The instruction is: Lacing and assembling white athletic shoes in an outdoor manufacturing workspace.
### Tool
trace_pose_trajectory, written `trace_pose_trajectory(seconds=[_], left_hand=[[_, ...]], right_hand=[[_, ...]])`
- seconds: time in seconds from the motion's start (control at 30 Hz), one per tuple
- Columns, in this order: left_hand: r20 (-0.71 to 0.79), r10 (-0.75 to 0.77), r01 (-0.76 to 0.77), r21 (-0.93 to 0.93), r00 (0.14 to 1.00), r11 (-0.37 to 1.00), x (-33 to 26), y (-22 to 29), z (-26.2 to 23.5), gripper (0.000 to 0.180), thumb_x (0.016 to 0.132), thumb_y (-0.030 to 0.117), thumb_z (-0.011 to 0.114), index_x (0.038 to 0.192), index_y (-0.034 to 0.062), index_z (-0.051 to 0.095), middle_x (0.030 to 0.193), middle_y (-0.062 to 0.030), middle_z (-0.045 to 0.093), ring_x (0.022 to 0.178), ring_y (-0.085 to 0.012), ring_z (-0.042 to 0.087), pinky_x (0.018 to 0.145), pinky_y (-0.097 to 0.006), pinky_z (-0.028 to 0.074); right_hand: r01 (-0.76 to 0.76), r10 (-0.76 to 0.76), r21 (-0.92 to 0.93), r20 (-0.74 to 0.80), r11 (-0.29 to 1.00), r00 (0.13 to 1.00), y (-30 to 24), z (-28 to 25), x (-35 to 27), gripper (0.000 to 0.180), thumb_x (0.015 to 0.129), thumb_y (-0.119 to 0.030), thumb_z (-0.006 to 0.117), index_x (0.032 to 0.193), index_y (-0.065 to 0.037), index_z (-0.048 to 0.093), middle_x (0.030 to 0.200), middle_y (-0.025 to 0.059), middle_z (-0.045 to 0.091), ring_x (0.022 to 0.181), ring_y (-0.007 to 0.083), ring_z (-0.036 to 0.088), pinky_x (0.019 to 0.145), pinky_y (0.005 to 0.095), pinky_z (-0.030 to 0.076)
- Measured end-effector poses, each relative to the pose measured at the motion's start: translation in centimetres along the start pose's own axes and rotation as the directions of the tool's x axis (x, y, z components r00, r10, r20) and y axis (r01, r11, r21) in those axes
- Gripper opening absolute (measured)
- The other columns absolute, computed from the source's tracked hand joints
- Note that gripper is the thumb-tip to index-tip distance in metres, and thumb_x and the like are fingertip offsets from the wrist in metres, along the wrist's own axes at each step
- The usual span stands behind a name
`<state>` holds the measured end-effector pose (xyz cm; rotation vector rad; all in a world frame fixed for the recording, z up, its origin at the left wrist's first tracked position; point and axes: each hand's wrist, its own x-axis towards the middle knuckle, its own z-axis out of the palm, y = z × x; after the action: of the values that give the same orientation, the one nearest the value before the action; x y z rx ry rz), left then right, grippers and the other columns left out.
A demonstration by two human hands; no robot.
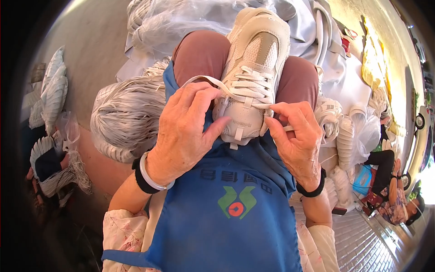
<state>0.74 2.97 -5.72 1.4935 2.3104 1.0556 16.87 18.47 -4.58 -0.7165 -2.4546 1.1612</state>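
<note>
A cream and beige sneaker rests between my knees, its toe away from me and its tongue toward me. The flat off-white shoelace crosses its upper in several rows. At the shoe's left side, my left hand has the lace running in a loop to its curled fingers; its thumb is held apart, near the tongue. My right hand is closed at the right eyelets, thumb and forefinger at the collar edge, with a piece of lace in its fingers. The lace ends are partly hidden by my fingers.
A blue apron covers my lap. Left of my knee lies a large bundle of off-white laces. Clear plastic wrap and grey cloth lie beyond the shoe. Another person sits at the far right.
</note>
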Motion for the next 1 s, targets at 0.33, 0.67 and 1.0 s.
trace_pose_trajectory(seconds=[0.33,0.67,1.0], left_hand=[[-0.129,0.03,-0.022,0.061,0.991,0.998,0.2,-0.5,1.6,0.03,0.076,-0.008,0.063,0.104,0.0027,0.063,0.093,-0.012,0.065,0.086,-0.032,0.062,0.076,-0.038,0.05],[0.011,0.141,-0.141,0.135,0.99,0.981,0.8,0.6,0.8,0.028,0.076,-0.012,0.058,0.1,0.0029,0.059,0.096,-0.0119,0.062,0.086,-0.0312,0.063,0.073,-0.038,0.051],[-0.014,0.239,-0.232,0.19,0.971,0.954,2.0,0.8,0.6,0.025,0.07,-0.008,0.071,0.091,0.0036,0.064,0.088,-0.0082,0.054,0.077,-0.0257,0.057,0.068,-0.036,0.047]], right_hand=[[-0.015,0.021,-0.174,0.033,0.985,0.999,1.1,-1.1,-1.1,0.026,0.078,-0.008,0.075,0.1,-0.005,0.062,0.091,0.0092,0.058,0.073,0.0263,0.063,0.06,0.0348,0.051],[0.046,-0.013,-0.212,0.156,0.976,0.988,3.3,-3.1,-2.7,0.012,0.08,-0.009,0.073,0.087,-0.004,0.064,0.076,0.0101,0.061,0.066,0.0304,0.062,0.058,0.0386,0.048],[-0.139,0.136,0.1,0.035,0.985,0.99,2.7,-4.7,-3.1,0.006,0.083,-0.004,0.069,0.086,0.0,0.067,0.072,0.0086,0.057,0.063,0.0208,0.054,0.059,0.0297,0.044]])
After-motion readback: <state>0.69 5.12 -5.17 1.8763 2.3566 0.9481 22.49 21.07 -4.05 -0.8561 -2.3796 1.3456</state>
